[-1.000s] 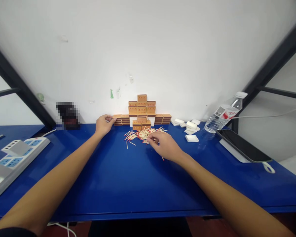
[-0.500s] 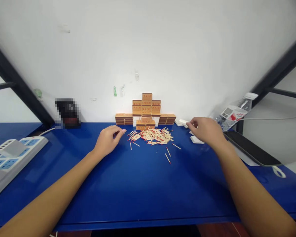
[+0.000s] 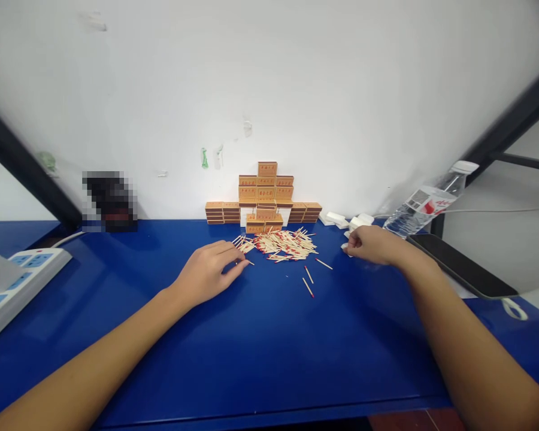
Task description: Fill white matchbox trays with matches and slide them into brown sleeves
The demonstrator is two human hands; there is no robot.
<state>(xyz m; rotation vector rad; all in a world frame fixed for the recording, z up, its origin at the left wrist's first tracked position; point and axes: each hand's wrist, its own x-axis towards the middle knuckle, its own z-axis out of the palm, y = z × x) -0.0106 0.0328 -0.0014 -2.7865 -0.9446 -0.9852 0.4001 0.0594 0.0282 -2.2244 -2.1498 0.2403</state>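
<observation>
My left hand (image 3: pixel 213 269) rests low over the table left of a pile of red-tipped matches (image 3: pixel 285 244). Its thumb and forefinger are pinched on a loose match, whose end pokes out past the fingertips. On the right, my right hand (image 3: pixel 372 244) is closed, with its fingertips on a white matchbox tray (image 3: pixel 347 248) that they partly hide. More white trays (image 3: pixel 336 218) lie just behind it against the wall. Orange matchboxes (image 3: pixel 266 193) stand stacked in a stepped tower behind the match pile, with low rows at both sides.
A few single matches (image 3: pixel 308 287) lie in front of the pile on the blue table (image 3: pixel 260 353). A plastic bottle (image 3: pixel 426 203) leans at the right, behind a black phone (image 3: pixel 462 263). A power strip (image 3: pixel 27 275) and a blurred dark object (image 3: pixel 112 200) are on the left.
My left hand has moved right and come down at the loose matches. My right hand has dropped from the rear white trays to a nearer one. The view has shifted slightly.
</observation>
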